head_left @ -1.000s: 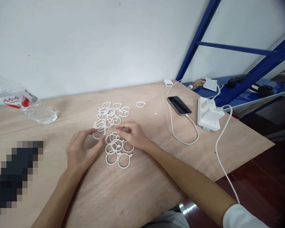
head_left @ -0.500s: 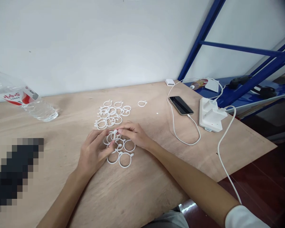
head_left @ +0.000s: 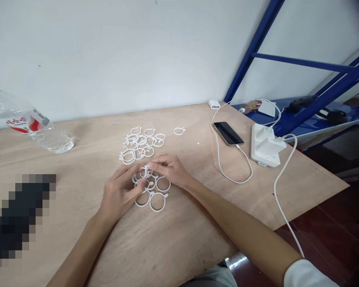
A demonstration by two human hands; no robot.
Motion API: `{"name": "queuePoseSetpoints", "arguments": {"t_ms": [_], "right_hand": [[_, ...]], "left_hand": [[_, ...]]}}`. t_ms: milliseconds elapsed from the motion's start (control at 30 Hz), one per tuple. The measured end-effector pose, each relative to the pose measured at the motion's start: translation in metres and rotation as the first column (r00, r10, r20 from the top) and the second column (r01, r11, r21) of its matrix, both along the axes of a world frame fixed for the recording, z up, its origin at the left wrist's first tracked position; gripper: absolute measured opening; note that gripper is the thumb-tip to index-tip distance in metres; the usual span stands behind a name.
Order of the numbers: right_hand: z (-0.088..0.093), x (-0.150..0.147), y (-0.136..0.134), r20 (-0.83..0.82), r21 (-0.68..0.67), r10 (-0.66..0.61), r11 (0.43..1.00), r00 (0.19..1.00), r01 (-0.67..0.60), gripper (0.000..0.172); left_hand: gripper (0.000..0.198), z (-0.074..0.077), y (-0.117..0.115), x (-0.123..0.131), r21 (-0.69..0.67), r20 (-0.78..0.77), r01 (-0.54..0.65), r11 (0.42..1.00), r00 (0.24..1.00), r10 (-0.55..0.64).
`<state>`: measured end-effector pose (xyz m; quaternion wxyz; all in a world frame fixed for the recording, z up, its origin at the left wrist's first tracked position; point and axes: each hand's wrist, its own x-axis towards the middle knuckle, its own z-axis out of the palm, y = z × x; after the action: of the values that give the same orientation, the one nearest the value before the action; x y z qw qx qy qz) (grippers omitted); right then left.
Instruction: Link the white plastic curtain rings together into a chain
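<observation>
One plywood worktop (head_left: 185,227); two hands, left hand (head_left: 119,194) and right hand (head_left: 167,169), fingers (head_left: 150,165) drawn together around a white plastic ring (head_left: 143,172), which lies between both hands atop the nearer heap of rings (head_left: 157,201); firmness of grip cannot be told.

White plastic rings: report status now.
Left hand and right hand, fingertips together on near ring pile. Far ring pile beyond; one loose ring apart. Phone and cable off right, not in the way.
</observation>
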<state>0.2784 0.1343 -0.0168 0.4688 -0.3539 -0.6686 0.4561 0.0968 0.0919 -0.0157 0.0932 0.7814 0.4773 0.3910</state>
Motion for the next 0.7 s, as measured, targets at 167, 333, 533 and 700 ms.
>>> {"name": "queuePoseSetpoints", "arguments": {"t_ms": [167, 333, 533, 700], "right_hand": [[0.0, 0.0, -0.001, 0.077, 0.037, -0.006, 0.999, 0.997, 0.003, 0.013], [-0.002, -0.003, -0.002, 0.195, 0.197, 0.013, 0.979, 0.981, -0.052, 0.014], [-0.001, -0.005, -0.002, 0.169, 0.271, -0.105, 0.961, 0.98, 0.056, 0.008], [-0.001, -0.004, -0.002, 0.155, 0.295, -0.114, 0.953, 0.981, 0.065, 0.006]], "left_hand": [[0.034, -0.001, 0.007, -0.011, 0.011, -0.06, -0.082, 0.997, 0.995, 0.083], [0.05, -0.007, 0.014, -0.02, -0.015, -0.245, -0.306, 0.952, 0.924, 0.293], [0.047, -0.009, 0.011, -0.014, -0.143, -0.458, -0.279, 0.95, 0.869, 0.187], [0.05, -0.005, 0.011, -0.011, -0.218, -0.466, -0.299, 0.929, 0.868, 0.17]]}}
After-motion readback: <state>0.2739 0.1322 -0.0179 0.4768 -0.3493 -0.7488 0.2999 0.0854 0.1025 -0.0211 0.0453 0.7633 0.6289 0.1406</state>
